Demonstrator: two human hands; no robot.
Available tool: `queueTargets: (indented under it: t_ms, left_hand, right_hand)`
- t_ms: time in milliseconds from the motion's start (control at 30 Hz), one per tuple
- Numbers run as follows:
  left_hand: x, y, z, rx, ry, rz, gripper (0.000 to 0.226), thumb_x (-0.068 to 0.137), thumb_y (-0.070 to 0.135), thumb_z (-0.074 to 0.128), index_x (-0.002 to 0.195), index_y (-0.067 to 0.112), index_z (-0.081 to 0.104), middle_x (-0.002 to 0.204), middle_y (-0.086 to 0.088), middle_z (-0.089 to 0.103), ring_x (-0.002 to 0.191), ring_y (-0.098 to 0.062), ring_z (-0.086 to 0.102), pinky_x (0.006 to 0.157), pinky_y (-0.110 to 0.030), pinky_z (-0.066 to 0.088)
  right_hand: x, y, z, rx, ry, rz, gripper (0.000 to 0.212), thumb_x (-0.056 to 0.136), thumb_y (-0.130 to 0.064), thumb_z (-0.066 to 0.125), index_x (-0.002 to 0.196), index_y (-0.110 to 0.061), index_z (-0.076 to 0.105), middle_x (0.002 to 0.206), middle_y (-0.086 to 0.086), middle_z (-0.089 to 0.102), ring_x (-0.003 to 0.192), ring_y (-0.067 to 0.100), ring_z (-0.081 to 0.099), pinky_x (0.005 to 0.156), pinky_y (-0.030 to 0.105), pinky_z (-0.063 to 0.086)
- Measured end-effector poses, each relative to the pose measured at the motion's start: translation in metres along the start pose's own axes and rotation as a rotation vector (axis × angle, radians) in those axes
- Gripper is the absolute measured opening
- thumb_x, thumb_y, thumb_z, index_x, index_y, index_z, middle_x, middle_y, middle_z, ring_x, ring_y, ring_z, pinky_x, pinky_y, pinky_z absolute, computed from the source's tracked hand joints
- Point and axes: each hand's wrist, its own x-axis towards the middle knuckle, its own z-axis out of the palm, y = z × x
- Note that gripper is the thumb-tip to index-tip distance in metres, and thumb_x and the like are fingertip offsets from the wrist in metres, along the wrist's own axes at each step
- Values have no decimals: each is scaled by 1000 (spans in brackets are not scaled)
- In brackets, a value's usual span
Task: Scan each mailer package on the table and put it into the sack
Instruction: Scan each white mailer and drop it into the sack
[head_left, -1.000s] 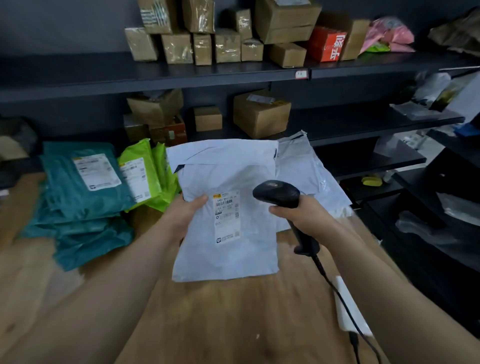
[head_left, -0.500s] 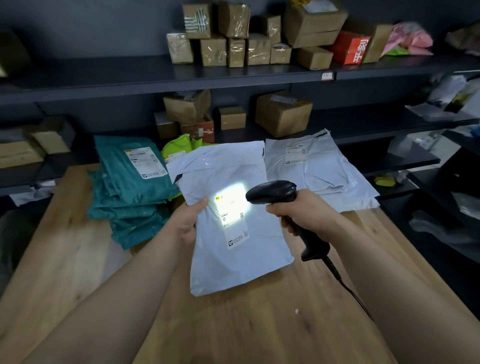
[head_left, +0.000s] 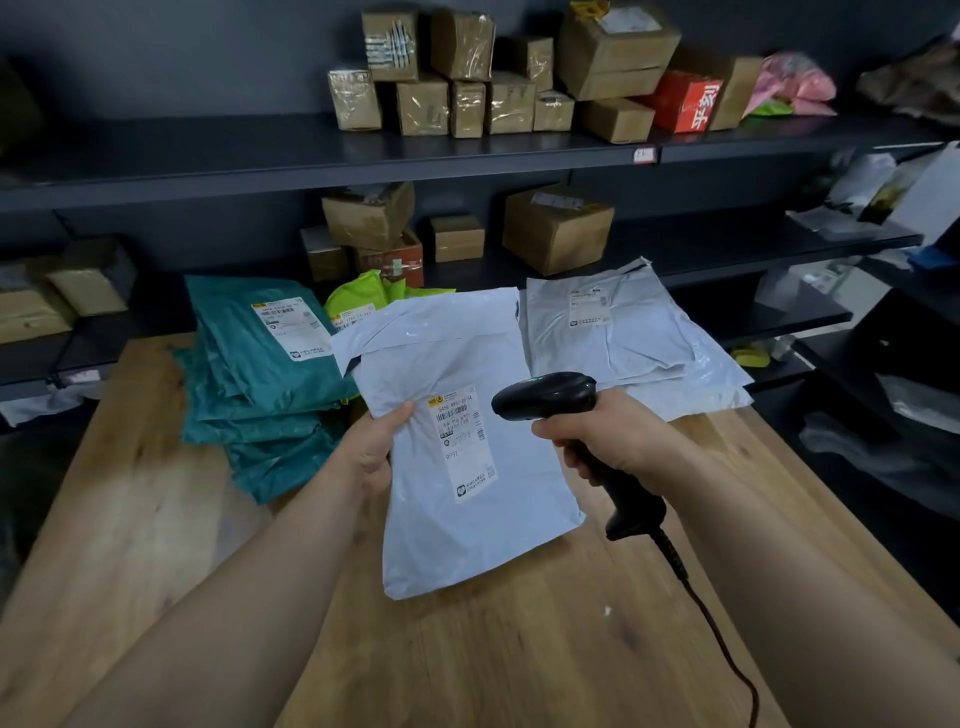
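Head view: a white mailer is held above the table by the left hand, which grips its left edge with the thumb laid on top. Its label is turned up toward the camera. A scanner is gripped by the handle in the right hand, with the fingers curled round it. The scanner's head is pointed left at the label, just beside it. A cable is seen trailing from the handle. Teal mailers are stacked at the table's far left, with a green mailer partly hidden behind them. A pile of white ones is laid at the far right. Boxes are ranged on dark shelves behind.
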Motion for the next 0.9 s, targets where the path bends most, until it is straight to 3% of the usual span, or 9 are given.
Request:
queueTargets:
  t_ms: [300, 400, 500, 600, 700, 800, 900]
  left_hand:
    - [-10, 5, -3, -16, -13, -6, 30, 95, 17, 58, 123, 6, 60, 115, -16, 67, 99, -28, 66, 77, -38, 54]
    - [-22, 8, -11, -26, 2, 4, 36, 93, 18, 60, 127, 6, 59, 119, -19, 66, 108, -32, 64, 84, -42, 54]
    - [-48, 9, -25, -46, 42, 34, 33, 92, 18, 61, 122, 4, 62, 115, -18, 68, 99, -29, 68, 76, -39, 57]
    - [-80, 10, -44, -80, 112, 73, 30, 93, 15, 59, 121, 4, 62, 112, -17, 69, 88, -25, 71, 70, -35, 60]
    - [-117, 7, -67, -113, 239, 110, 36, 94, 16, 58, 127, 1, 58, 118, -19, 66, 93, -26, 68, 72, -32, 60]
    - [-161, 6, -93, -158, 332, 133, 34, 95, 15, 55, 124, -2, 58, 108, -12, 68, 85, -22, 68, 69, -29, 59]
    - [-205, 6, -127, -208, 403, 194, 34, 97, 12, 52, 127, -2, 55, 112, -11, 67, 88, -24, 67, 73, -32, 58]
  right_hand:
    - [1, 2, -1, 7, -11, -66, 15, 86, -26, 71, 87, -12, 67, 68, 4, 64, 54, 15, 57, 57, 27, 50]
    - [8, 11, 3, 71, -19, -100, 16, 87, -27, 72, 97, -15, 69, 78, 5, 67, 63, 16, 62, 63, 30, 52]
    - [14, 16, 15, 170, -46, -113, 23, 85, -29, 73, 103, -15, 69, 92, 7, 69, 79, 19, 69, 67, 31, 55]
    - [23, 24, 33, 146, -79, -118, 21, 83, -32, 75, 93, -14, 71, 89, 5, 70, 81, 18, 65, 74, 29, 52]
    - [29, 31, 61, 113, -119, -132, 28, 71, -45, 81, 84, -21, 75, 80, -4, 73, 75, 12, 67, 73, 27, 50]
    - [25, 34, 99, 220, -294, -106, 23, 79, -32, 78, 90, -14, 72, 77, -1, 69, 74, 15, 65, 69, 26, 48]
    - [11, 30, 145, 284, -479, -35, 30, 82, -30, 76, 104, -10, 71, 94, 7, 72, 93, 26, 68, 88, 41, 55]
